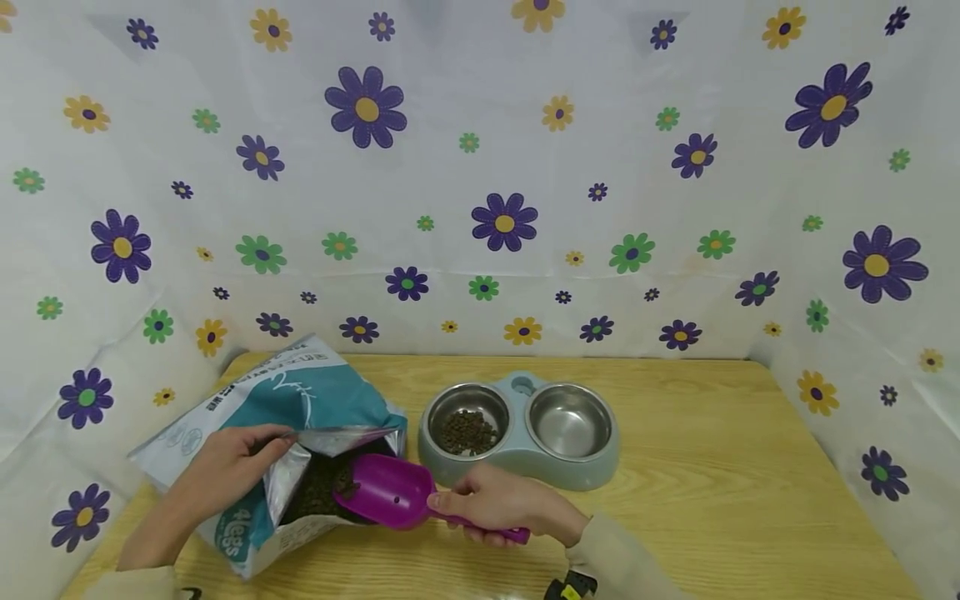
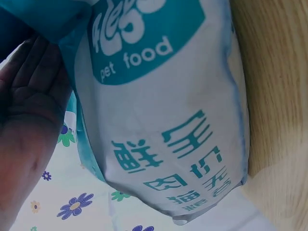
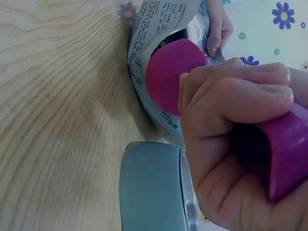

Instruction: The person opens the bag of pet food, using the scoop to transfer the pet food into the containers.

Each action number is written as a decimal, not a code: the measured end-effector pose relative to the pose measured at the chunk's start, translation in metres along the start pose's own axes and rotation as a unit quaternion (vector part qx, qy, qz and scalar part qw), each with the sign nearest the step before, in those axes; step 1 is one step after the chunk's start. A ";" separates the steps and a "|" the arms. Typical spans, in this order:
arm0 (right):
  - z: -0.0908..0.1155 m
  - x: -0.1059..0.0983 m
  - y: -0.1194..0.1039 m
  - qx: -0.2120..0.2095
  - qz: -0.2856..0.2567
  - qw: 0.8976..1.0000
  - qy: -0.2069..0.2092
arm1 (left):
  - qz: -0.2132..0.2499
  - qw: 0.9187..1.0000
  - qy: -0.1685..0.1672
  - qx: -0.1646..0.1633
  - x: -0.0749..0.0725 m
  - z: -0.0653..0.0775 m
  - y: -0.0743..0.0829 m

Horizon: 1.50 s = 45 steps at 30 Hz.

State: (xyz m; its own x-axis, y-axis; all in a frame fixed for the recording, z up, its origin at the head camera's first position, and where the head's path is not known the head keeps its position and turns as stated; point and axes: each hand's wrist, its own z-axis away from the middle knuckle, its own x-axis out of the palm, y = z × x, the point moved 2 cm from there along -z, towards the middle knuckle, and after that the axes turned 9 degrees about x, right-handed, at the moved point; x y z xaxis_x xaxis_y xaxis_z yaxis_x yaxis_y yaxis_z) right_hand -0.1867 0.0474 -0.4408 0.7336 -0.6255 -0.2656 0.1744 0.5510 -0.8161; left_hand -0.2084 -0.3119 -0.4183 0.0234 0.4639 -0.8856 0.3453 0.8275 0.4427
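A pet food bag (image 1: 300, 400), white and teal, lies on its side at the left, its mouth towards the right and brown kibble (image 1: 315, 487) inside. My left hand (image 1: 228, 467) grips the rim of that mouth between thumb and fingers; in the left wrist view the palm (image 2: 31, 110) is beside the printed bag (image 2: 144, 106). By its handle, my right hand (image 1: 498, 504) holds a magenta scoop (image 1: 393, 496). The scoop's front reaches into the bag's mouth, with a little kibble at its tip. In the right wrist view, fingers (image 3: 240, 91) curl round the handle.
Behind the right hand stands a blue-grey double feeder (image 1: 521, 467). Its left steel bowl (image 1: 487, 400) has some kibble in it; the right steel bowl (image 1: 570, 421) shows bare metal. A wood-grain table (image 1: 712, 483) lies underneath, with a flowered cloth (image 1: 450, 183) behind and at the sides.
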 end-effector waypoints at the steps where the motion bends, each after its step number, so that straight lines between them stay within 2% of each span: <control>1: 0.001 0.000 0.002 -0.005 -0.002 1.000 -0.002 | -0.001 1.000 0.001 0.001 0.000 -0.001 0.000; 11: 0.004 -0.004 0.017 -0.037 -0.029 0.998 -0.029 | 0.007 1.000 0.007 -0.005 0.000 0.002 0.000; 20: 0.012 -0.009 0.019 -0.066 -0.020 0.998 -0.015 | 0.021 1.000 0.003 -0.009 0.002 0.003 0.001; 29: 0.011 -0.014 0.024 -0.088 -0.064 0.994 -0.029 | 0.002 1.000 0.011 -0.001 0.001 0.002 0.001; 39: 0.023 -0.042 0.033 -0.084 -0.034 0.995 0.035 | 0.014 1.000 0.008 -0.005 0.006 0.004 -0.002; 45: 0.034 -0.064 0.037 -0.080 0.007 0.993 0.084 | 0.016 1.000 0.006 -0.008 0.005 0.003 -0.003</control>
State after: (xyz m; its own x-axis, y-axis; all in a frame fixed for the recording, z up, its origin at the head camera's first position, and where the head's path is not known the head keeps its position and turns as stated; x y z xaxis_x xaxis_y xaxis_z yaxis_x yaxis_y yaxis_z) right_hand -0.2052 0.1261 -0.4364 0.6124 -0.7092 -0.3493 0.0485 0.4747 -0.8788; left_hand -0.2061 -0.3133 -0.4246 0.0226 0.4939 -0.8692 0.3298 0.8171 0.4729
